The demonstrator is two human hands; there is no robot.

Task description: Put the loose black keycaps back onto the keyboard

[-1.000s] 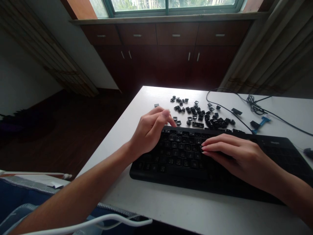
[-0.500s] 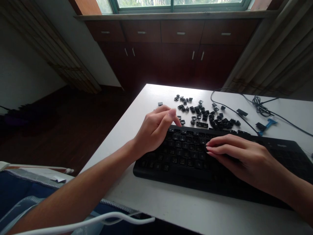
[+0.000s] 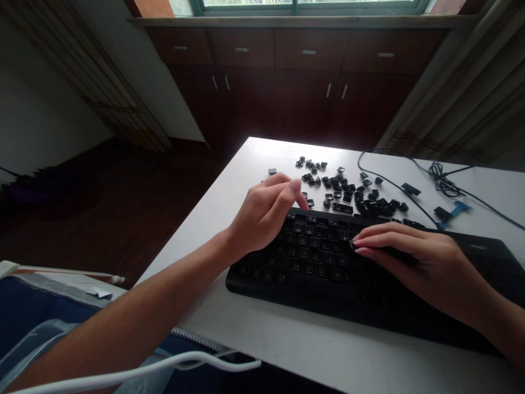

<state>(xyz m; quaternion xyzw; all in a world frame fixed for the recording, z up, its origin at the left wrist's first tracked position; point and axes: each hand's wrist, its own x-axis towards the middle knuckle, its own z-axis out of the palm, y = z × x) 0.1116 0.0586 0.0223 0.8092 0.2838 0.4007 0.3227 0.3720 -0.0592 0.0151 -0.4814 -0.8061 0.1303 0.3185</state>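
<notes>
A black keyboard [image 3: 287, 287] lies at an angle on the white table, with several key positions bare of their caps. My left hand [image 3: 264, 210] is curled over its far left corner; the thumb lies over the bent fingers and one fingertip reaches down at the back edge. What is under that palm is hidden. Above the right-middle keys, my right hand [image 3: 418, 257] pinches a small black keycap [image 3: 352, 244] between thumb and fingertips, low over the key rows. Behind the keyboard, loose black keycaps [image 3: 375, 207] lie scattered and heaped.
A blue tool [image 3: 454, 212] lies behind the keyboard beside a black cable [image 3: 441, 178]. The white table [image 3: 229, 191] has its left edge under my left forearm. A white curved rod [image 3: 184, 358] and a blue zipped fabric thing [image 3: 24, 306] are at lower left.
The view has shifted slightly. My right fingertips have moved a little, and the keycap between them now shows. My left hand stays at the keyboard's far left corner.
</notes>
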